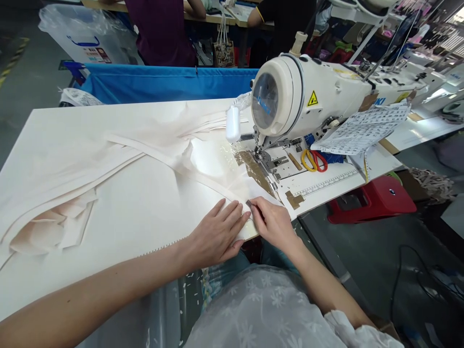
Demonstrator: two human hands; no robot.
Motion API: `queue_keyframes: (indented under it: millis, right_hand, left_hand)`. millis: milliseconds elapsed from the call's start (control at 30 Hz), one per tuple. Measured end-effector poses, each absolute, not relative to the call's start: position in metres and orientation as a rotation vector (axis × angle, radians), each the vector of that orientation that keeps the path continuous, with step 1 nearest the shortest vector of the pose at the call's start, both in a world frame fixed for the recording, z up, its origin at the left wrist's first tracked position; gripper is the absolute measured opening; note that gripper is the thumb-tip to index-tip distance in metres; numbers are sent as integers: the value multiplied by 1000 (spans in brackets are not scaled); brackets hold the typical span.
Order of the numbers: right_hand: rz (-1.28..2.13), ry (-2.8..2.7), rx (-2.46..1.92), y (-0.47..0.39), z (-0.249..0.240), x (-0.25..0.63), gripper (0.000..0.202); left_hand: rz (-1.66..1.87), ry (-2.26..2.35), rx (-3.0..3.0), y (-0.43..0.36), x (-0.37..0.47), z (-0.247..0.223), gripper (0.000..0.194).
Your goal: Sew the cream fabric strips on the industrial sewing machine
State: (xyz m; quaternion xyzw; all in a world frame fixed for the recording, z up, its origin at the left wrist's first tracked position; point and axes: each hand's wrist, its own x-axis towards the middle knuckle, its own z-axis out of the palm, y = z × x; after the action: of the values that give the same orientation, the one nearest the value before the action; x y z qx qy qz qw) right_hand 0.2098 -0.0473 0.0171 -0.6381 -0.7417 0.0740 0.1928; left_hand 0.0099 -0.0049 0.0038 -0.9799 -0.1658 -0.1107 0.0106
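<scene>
My left hand [219, 232] lies flat at the table's front edge, fingers stretched over the end of a pale cream fabric strip [203, 180]. Just to its right, my right hand [271, 220] is closed in a pinch on a small dark metal piece [248, 203], whose tip points at the fabric. Most of that piece is hidden by the fingers, so its exact kind cannot be told. The strip runs back leftward to more layered cream fabric [72, 169]. Beyond my right hand stands a white sewing machine [308, 94], its needle area above the metal plate.
Yellow-and-red-handled scissors [313, 160] lie on the machine bed beside a small wooden-handled tool [295, 161]. A printed sheet [362, 128] hangs by the machine. A blue cloth bin [163, 82] borders the far edge; a red stool [373, 199] stands right. Two people sit beyond.
</scene>
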Motion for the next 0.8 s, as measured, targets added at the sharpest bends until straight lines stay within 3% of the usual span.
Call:
queue_keyframes:
  millis: [267,467,800]
  right_hand:
    - [167,-2221,-1759,-60,24,222,21]
    - [355,-1946,-1797,-77,30,234,18]
    - [260,-1987,-1792,-67,18,221,19]
  left_hand:
    - [-352,-529,-3050,-4,10,7,53]
    - [-415,-538,-3116,-6,12,6,51]
    - [-369,-497,-3106,-8,12,3,50]
